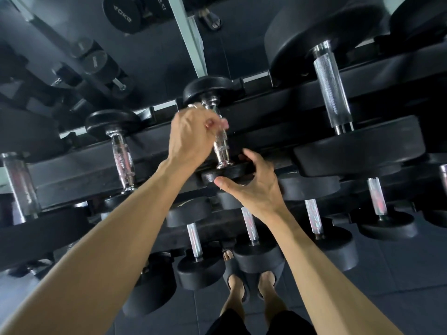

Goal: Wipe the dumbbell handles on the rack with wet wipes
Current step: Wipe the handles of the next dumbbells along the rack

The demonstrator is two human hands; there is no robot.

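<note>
A black multi-tier dumbbell rack (266, 110) fills the view, seen from above by a person standing close against it on a dark tiled floor (399, 274). Largest on the top tier, at far right, is a heavy dumbbell (338, 68) with a long knurled steel handle. At centre sits the small dumbbell (221, 143) being worked on, its chrome handle running from a far black head to a near one on the rack's rail. Left of it lies a second small dumbbell (122, 153), and lower tiers hold a row of others with bright handles.

The left hand (191, 139) is curled around the far part of the centre handle, fingers pinching something pale against the metal; motion blur makes it impossible to confirm that this is a wet wipe, though a whitish scrap shows at the knuckles. The right hand (254, 184) cups the near head of the same dumbbell, thumb and fingers curved around its rim, apparently steadying it.

The job looks to be mid-course: one handle is under the hands, and many more across the tiers have yet to be reached or cannot be judged, since no handle shows a clear sign of having been wiped. The centre handle is shiny chrome, knurled at its swollen middle and smooth at the collars.
</note>
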